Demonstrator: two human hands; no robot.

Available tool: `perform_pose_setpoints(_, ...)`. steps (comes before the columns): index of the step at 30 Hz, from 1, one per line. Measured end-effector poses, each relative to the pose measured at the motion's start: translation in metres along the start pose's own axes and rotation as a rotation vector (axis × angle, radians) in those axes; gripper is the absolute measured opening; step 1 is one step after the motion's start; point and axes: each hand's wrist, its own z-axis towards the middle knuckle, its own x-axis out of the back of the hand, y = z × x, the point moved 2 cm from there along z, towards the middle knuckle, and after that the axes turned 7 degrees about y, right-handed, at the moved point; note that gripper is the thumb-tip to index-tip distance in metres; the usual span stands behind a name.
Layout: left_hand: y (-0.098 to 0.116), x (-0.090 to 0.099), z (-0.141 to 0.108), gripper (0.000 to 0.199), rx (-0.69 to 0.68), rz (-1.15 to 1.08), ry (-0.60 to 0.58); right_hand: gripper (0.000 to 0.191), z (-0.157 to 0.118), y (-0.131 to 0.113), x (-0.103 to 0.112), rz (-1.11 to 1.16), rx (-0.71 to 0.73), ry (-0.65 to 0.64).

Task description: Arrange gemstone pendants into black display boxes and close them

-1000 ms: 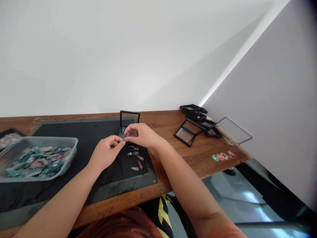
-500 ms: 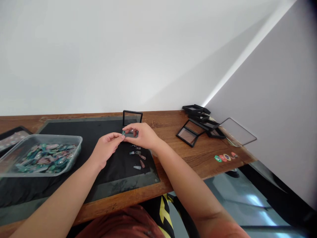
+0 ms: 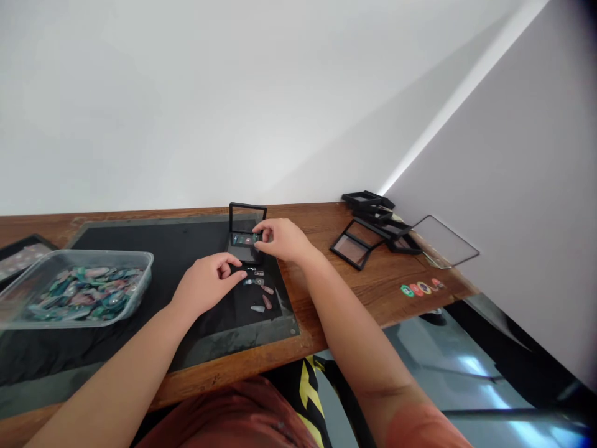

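My right hand [image 3: 282, 239] is at the right side of an open black-framed case [image 3: 243, 254], thumb and index finger pinched close over a small teal piece at its edge. Several small decorated pieces [image 3: 241, 239] lie in a row inside the case, whose lid stands upright behind. My left hand [image 3: 205, 283] hovers over the black mat [image 3: 196, 239], thumb and index finger apart with nothing between them. Just right of its fingertips lie several nail-shaped pieces, among them a pinkish one [image 3: 267, 302] and a pale one [image 3: 257, 308].
A clear plastic tub [image 3: 148, 274] of teal and pink pieces stands at the left, a black frame [image 3: 28, 255] behind it. Black frames [image 3: 352, 251] are piled at the back right. Round colourful stickers [image 3: 416, 289] lie near the table's right edge.
My right hand has moved right and away from my left hand, over to the case with the small teal piece. My left hand has let go and its fingers are apart. The row inside the case now shows.
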Motion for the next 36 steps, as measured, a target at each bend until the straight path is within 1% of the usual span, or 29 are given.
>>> perform_pose_setpoints(3,0.002,-0.001,-0.002,0.03,-0.027,0.122,-0.071,0.033,0.003,0.006,-0.003,-0.032,-0.06,-0.053)
perform_pose_setpoints(7,0.005,-0.002,-0.003,0.035,-0.043,0.217,-0.117,0.035,0.005,0.01,-0.01,-0.016,-0.099,-0.09)
perform_pose_setpoints(12,0.007,-0.001,-0.004,0.041,-0.056,0.265,-0.153,0.033,0.009,0.016,-0.015,-0.005,-0.189,-0.121)
perform_pose_setpoints(17,0.007,0.001,-0.005,0.038,-0.064,0.272,-0.18,0.035,0.01,0.019,-0.018,0.03,-0.234,-0.13)
perform_pose_setpoints(22,0.006,0.001,-0.005,0.035,-0.07,0.272,-0.177,0.033,0.009,0.017,-0.019,0.054,-0.249,-0.128)
perform_pose_setpoints(27,0.006,-0.001,-0.005,0.032,-0.079,0.271,-0.163,0.04,0.008,0.015,-0.016,0.038,-0.283,-0.111)
perform_pose_setpoints(32,0.007,-0.001,-0.006,0.031,-0.083,0.268,-0.154,0.026,0.008,0.014,-0.017,0.025,-0.286,-0.113)
perform_pose_setpoints(36,0.007,-0.001,-0.006,0.03,-0.09,0.266,-0.146,0.023,0.009,0.015,-0.019,0.017,-0.28,-0.104)
